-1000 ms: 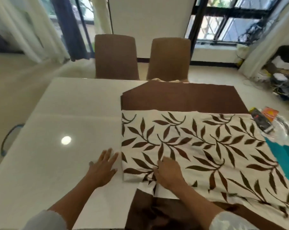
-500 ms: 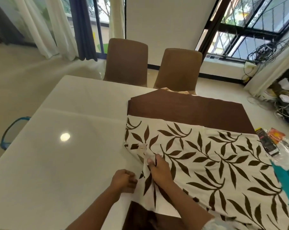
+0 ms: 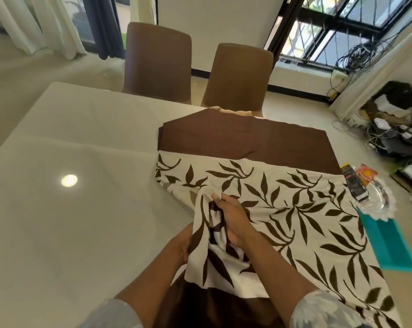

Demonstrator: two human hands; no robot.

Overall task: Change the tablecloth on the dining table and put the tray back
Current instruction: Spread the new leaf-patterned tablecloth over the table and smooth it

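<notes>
Left hand [image 3: 183,245]: I see it gripping the lifted near edge of the cream leaf-printed tablecloth [image 3: 306,209]; its fingers are mostly hidden behind the fabric.
Right hand [image 3: 233,221]: curled, clutching a bunched fold just beside the left hand.
Tablecloth: spread over the right half of the glossy white dining table [image 3: 70,221], with its near-left corner raised.
Far edge: two brown upholstered chairs [image 3: 157,60] stand side by side against the table.

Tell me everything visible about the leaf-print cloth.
The leaf-print cloth is cream fabric with dark brown leafy sprigs. It lies spread over a brown cloth on the table; its near left corner is lifted and bunched, gripped by the left hand and right hand.
</notes>
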